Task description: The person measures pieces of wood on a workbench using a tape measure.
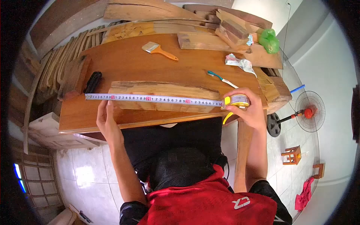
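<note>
A wooden board (165, 88) lies lengthwise near the front edge of the table. Stretched across it is the white blade of a tape measure (236, 100), whose end sticks out past the board's left end. My right hand (254, 108) wraps around the yellow and grey case at the board's right end. Near the red 10 mark, my left hand (108, 118) has its fingertips closed at the blade's lower edge, by the board's left end. A black ridged object (93, 82) lies just behind the blade's free end; I cannot make out its kind.
On the wooden table (131, 63) are a paintbrush (160, 50), a toothbrush (222, 79) and a crumpled wrapper (240, 62). Wood blocks (202, 41) and a green plastic bag (269, 41) sit at the back right. A fan (309, 111) stands on the right.
</note>
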`<state>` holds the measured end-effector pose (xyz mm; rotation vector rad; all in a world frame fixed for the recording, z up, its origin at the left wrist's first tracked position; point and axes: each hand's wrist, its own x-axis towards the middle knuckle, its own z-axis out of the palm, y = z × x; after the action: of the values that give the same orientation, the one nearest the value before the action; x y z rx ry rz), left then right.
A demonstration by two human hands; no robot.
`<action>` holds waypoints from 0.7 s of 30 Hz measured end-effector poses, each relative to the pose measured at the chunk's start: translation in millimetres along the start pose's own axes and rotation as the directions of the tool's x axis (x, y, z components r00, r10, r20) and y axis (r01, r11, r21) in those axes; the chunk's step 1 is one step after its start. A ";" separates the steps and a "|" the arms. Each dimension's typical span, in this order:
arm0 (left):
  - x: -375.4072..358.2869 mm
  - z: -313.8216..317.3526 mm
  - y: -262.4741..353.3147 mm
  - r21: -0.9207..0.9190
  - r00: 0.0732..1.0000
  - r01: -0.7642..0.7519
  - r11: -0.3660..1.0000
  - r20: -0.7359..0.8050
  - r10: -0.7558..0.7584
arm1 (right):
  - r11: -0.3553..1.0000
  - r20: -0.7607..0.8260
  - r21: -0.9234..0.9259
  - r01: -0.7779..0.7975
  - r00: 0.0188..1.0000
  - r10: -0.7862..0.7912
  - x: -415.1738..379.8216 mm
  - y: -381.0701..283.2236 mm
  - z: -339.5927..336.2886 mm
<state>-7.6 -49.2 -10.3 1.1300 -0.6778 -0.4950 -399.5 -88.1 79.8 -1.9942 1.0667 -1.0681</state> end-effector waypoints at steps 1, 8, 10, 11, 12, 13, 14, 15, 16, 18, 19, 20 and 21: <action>0.5 -0.9 -1.7 -0.005 1.000 -0.005 1.000 0.000 0.005 | 1.000 -0.007 0.011 0.009 1.000 -0.009 -0.3 0.4 -0.2; 2.1 -6.8 -4.9 0.030 0.998 0.026 0.999 0.048 -0.027 | 0.999 -0.006 0.031 -0.007 1.000 0.008 -0.4 1.0 0.6; -0.7 -3.2 0.3 0.028 0.999 0.022 0.999 0.031 -0.023 | 1.000 -0.003 -0.018 -0.012 1.000 0.012 0.1 -0.8 0.8; -1.8 -0.9 2.4 0.028 1.000 0.019 0.999 0.023 -0.020 | 1.000 -0.008 -0.011 -0.004 1.000 0.003 -0.1 0.3 1.1; -1.2 -1.2 0.0 0.032 0.999 0.039 0.999 0.004 -0.039 | 1.000 -0.012 -0.004 0.005 1.000 -0.005 -0.1 2.3 1.2; -1.7 -0.6 2.2 0.026 0.999 0.043 0.999 0.014 -0.043 | 1.000 -0.017 0.000 0.013 1.000 -0.013 -0.2 3.0 1.4; -2.0 1.7 3.0 -0.023 0.999 0.053 0.998 -0.009 -0.053 | 1.000 -0.023 -0.012 0.009 1.000 -0.009 -0.5 1.4 2.0; -1.9 3.4 3.2 -0.075 0.997 0.062 0.995 -0.031 -0.064 | 1.000 -0.023 -0.014 0.009 1.000 -0.010 -0.2 -0.1 2.7; -1.3 3.3 2.9 -0.066 0.999 0.044 0.997 -0.020 -0.045 | 1.000 -0.025 -0.018 0.010 1.000 -0.010 0.0 -1.5 3.2; -1.1 2.1 2.4 -0.053 1.000 0.014 0.999 0.007 -0.013 | 0.999 -0.024 -0.036 0.023 0.999 -0.024 0.2 -2.1 3.7; -1.6 1.7 3.6 -0.021 1.000 0.018 1.000 0.007 -0.018 | 0.999 -0.022 -0.041 0.023 0.999 -0.024 0.1 -1.7 3.8; -2.2 2.0 5.9 0.009 1.000 0.023 1.000 0.008 -0.023 | 0.999 -0.022 -0.049 0.023 0.999 -0.024 0.0 -1.5 3.5; -2.5 2.7 7.1 0.038 1.000 0.028 0.999 0.012 -0.029 | 0.998 -0.024 -0.058 0.021 0.999 -0.022 -0.2 -1.5 3.1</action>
<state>-11.1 -46.7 -3.5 1.1742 -0.6847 -0.5157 -396.3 -86.8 79.4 -2.0473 1.1022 -1.0869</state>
